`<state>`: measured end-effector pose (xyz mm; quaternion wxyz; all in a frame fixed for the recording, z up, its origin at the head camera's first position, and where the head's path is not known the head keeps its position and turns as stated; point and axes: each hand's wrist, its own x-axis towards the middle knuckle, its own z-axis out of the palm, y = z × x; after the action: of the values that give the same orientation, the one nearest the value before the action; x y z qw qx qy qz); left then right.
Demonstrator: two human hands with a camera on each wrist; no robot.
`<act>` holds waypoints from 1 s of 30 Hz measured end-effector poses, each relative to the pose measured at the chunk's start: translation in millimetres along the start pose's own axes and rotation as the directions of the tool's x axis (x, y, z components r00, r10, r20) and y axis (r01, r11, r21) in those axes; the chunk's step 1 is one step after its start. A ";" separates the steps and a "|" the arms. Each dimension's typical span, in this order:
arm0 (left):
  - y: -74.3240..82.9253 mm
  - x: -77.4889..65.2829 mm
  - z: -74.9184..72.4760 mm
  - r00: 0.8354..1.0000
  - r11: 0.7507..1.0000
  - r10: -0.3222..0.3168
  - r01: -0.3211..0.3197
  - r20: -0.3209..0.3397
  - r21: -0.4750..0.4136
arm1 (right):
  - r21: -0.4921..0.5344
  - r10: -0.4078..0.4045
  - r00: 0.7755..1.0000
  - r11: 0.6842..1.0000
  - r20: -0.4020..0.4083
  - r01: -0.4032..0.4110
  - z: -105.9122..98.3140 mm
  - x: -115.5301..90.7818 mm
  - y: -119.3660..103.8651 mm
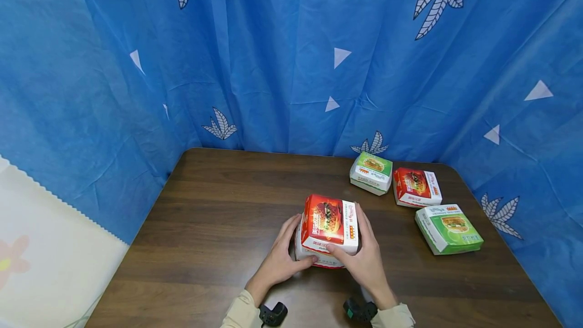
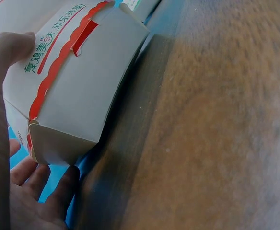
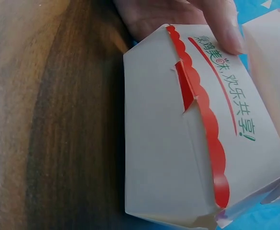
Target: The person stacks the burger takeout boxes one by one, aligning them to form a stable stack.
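A red-topped burger box [image 1: 328, 219] seems to sit on a larger white carton with a red scalloped trim [image 3: 161, 129], near the front middle of the table. My left hand [image 1: 282, 259] grips the white carton, thumb across its front and fingers around its left side; the left wrist view shows this thumb beside the green print, with the fingers by the carton's corner. My right hand [image 1: 366, 257] holds the burger box, thumb at its front lower edge and fingers along its right side. In the right wrist view, little of the right hand shows.
At the back right of the wooden table [image 1: 218, 201] stand a small green-topped box [image 1: 371, 171], another red-and-white burger box [image 1: 416, 186] and a green-and-white box [image 1: 448, 229]. A blue curtain [image 1: 282, 59] hangs behind and beside the table.
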<state>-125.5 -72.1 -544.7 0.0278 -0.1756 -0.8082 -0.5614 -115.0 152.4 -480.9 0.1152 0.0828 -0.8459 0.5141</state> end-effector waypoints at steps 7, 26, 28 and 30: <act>-0.3 1.1 -0.3 1.000 1.000 0.004 -0.004 -0.001 0.002 | -0.034 -0.021 1.000 0.999 0.004 0.021 0.1 -3.2 -0.5; -0.4 1.0 -0.7 1.000 1.000 -0.012 0.012 -0.003 -0.022 | -0.089 -0.037 0.999 0.995 0.014 0.038 2.3 -5.4 -4.1; 0.2 0.7 -0.5 1.000 1.000 -0.012 0.012 -0.003 -0.020 | -0.091 -0.045 0.999 0.995 0.016 0.046 2.2 -5.1 -3.1; 0.3 0.6 -0.3 1.000 1.000 -0.011 0.011 -0.004 -0.020 | -0.087 -0.053 0.998 0.995 0.018 0.054 1.9 -4.8 -3.0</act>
<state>-126.0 -72.1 -544.1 0.0244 -0.1704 -0.8033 -0.5701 -109.9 149.4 -480.6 0.1255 0.1043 -0.8661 0.4725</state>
